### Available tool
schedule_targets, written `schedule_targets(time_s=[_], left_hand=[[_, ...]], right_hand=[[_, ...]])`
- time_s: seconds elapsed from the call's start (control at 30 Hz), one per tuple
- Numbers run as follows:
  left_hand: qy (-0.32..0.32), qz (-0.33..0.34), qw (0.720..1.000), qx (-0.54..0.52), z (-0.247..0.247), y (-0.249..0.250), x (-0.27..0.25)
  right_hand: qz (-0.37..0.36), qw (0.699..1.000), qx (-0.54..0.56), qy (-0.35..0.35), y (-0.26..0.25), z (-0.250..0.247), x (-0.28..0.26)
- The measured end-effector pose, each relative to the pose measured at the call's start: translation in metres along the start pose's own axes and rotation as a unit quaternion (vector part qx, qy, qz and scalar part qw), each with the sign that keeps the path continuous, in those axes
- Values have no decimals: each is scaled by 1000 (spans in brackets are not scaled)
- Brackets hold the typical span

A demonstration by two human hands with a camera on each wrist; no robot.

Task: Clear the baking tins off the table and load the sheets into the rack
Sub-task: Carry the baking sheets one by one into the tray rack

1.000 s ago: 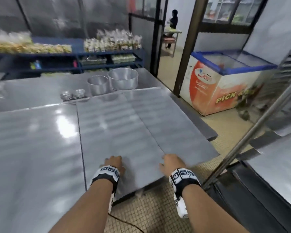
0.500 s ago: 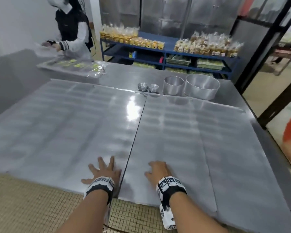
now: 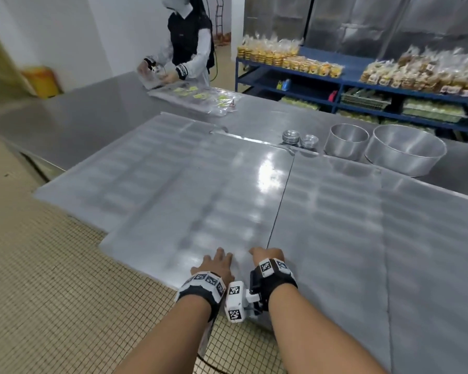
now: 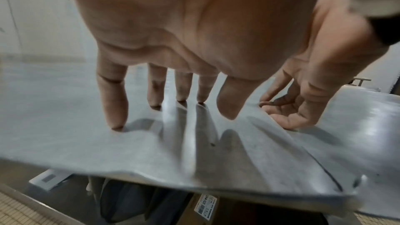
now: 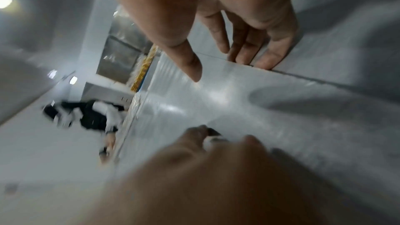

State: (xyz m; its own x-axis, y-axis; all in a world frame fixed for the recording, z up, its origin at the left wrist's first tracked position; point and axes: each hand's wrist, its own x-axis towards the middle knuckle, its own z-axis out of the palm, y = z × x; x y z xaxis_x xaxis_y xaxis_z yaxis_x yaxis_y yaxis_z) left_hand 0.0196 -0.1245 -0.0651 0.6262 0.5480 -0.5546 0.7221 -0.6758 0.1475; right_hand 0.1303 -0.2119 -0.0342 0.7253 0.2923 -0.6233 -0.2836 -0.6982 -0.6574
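Large flat metal baking sheets cover the table. The top left sheet (image 3: 200, 190) lies skewed, its near corner hanging over the table edge, with another sheet (image 3: 92, 171) showing beneath it. My left hand (image 3: 216, 261) presses straight fingers (image 4: 112, 109) down on this sheet near its front edge. My right hand (image 3: 266, 255) sits close beside it, fingertips (image 5: 249, 59) against the sheet's right edge at the seam with the right sheet (image 3: 362, 238); its thumb (image 5: 192, 69) is spread over the left sheet. Two round baking tins (image 3: 346, 141) (image 3: 404, 149) and small tins (image 3: 291, 136) stand at the far side.
Another person (image 3: 189, 41) works at the table's (image 3: 65, 117) far left corner over a tray of clear bags (image 3: 197, 99). Blue shelves (image 3: 362, 85) with packed goods run behind the table. Tiled floor (image 3: 52, 279) lies to my left. No rack is in view.
My view has swung left, away from the freezer and rack. Both hands have come close together, and the top left sheet has slid near-left, now askew and overhanging the edge.
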Motion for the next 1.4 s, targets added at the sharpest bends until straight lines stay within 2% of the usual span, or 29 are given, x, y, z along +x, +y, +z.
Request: schedule_targets(time_s=[0.07, 0.17, 0.3, 0.37, 0.43, 0.5, 0.6, 0.7, 0.8, 0.93, 1.0, 1.03, 1.1, 1.2, 1.4], left_hand=[[-6, 24, 1000, 17, -7, -6, -1], [12, 67, 997, 24, -18, -14, -2], [48, 92, 994, -39, -30, -40, -9], [68, 97, 986, -119, -32, -59, -11], [96, 74, 968, -220, -31, -83, -11], [132, 27, 953, -270, -33, -110, -5], [166, -95, 953, -237, -40, -154, 5], [145, -208, 937, -238, -46, -194, 7], [134, -278, 915, -258, -45, -225, 3], [103, -279, 916, -269, -30, -252, 10], [111, -281, 902, -307, -16, -271, 32], [109, -277, 896, -328, -16, -272, 31], [103, -263, 891, -354, -28, -262, 12], [92, -253, 900, -343, -44, -248, -8], [81, -235, 917, -313, -61, -218, -14]], right_hand=[[18, 1000, 14, -5, -5, -5, -1], [3, 999, -32, -10, -15, -5, -7], [-30, 981, -190, -36, -18, 3, -20], [-57, 948, -309, -43, -17, 7, -25], [-83, 928, -364, -19, -14, 10, -33], [-77, 931, -357, 1, -9, 13, -36], [-70, 938, -338, 27, -3, 15, -46], [-60, 934, -352, 33, 4, 15, -57], [-25, 938, -347, 14, 13, 18, -70], [-10, 934, -358, 24, 24, 21, -85], [23, 937, -350, 10, 29, 24, -90], [16, 934, -355, 23, 31, 25, -91], [-8, 921, -388, 41, 36, 22, -94], [2, 929, -365, 55, 37, 14, -101], [12, 913, -402, 70, 36, -12, -121]])
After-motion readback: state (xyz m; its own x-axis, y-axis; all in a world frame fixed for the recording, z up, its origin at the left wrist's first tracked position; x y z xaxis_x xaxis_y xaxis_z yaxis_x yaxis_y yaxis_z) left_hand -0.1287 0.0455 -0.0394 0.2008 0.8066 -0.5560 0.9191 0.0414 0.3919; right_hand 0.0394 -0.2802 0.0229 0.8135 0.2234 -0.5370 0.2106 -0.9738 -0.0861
